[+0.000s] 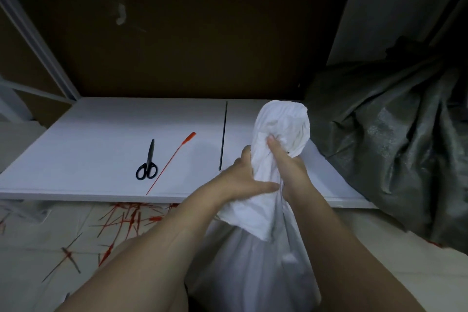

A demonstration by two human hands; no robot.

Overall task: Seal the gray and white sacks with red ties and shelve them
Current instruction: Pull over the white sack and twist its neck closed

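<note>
neck: i am clamping left hand [241, 181], right hand [290, 168] fingers round the white cloth sack [255, 276].
remaining: red plastic tie [170, 162] lying unused; shelving.

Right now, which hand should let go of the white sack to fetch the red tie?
Left, probably. The left hand sits nearer the red tie on the board, while the right hand grips the white sack's gathered neck.

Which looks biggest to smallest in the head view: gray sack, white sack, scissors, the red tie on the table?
1. The gray sack and white sack: unsure, since the white one is nearer the camera and the frame cuts both.
2. The red tie: long but thin.
3. The scissors: shorter.
</note>
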